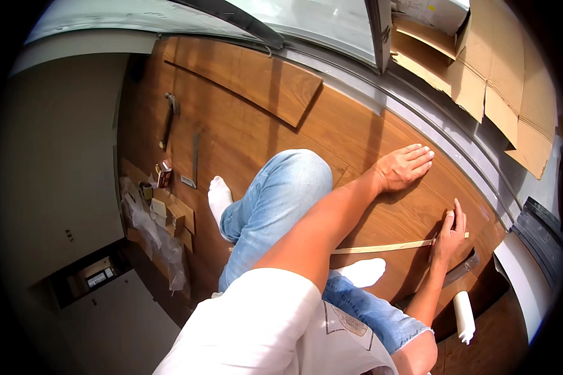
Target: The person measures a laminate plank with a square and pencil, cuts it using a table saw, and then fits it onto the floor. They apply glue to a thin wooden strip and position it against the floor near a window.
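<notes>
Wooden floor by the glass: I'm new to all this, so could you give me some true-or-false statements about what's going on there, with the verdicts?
1. The left hand is palm down over the wooden floor. True.
2. The hammer lies right beside the right hand. False: it lies far off, toward the picture's left.
3. A loose plank lies near the glass panels. True.
4. Black shoes are being worn. False: white socks are.
5. The white tube is in the left hand. False: it is near the right forearm, with no hand on it.
6. The right hand is at the pale strip. True.
</notes>
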The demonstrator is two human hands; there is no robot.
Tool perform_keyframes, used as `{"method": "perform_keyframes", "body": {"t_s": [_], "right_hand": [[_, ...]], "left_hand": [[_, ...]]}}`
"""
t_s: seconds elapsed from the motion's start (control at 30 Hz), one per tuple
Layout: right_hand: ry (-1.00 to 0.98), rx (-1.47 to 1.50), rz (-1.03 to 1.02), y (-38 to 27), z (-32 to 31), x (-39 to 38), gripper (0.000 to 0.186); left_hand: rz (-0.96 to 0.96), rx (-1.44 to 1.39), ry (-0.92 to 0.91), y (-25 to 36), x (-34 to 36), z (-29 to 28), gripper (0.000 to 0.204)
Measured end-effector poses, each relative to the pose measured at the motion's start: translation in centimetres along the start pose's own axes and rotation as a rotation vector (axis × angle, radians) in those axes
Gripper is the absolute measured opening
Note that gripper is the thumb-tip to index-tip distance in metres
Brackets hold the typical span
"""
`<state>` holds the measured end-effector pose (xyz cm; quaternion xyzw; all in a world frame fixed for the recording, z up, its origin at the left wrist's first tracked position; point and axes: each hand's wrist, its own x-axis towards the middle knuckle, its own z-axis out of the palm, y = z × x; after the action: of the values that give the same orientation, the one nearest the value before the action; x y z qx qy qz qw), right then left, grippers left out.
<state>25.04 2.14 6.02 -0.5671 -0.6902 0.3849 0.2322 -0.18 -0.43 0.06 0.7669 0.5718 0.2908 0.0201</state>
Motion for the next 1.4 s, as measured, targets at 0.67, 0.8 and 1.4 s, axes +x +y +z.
{"method": "perform_keyframes", "body": {"t_s": [0.67, 0.8, 1.4], "right_hand": [[-0.376, 0.365, -0.1, -3.7, 8.5, -6.3, 0.042], [-0.484, 0.158, -0.192, -4.7, 7.8, -5.0, 0.041], [-0.929, -0.514, -0.397, -39.6, 16.8, 1.6, 0.033]], "left_hand": [[-0.326, 0.383, -0.796, -13.5, -0.3, -28.0, 0.023], [-0.715, 0.261, -0.231, -13.8, -16.0, -38.3, 0.024], [-1.594, 0.24, -0.125, -26.1, -63.1, -60.1, 0.034]]}}
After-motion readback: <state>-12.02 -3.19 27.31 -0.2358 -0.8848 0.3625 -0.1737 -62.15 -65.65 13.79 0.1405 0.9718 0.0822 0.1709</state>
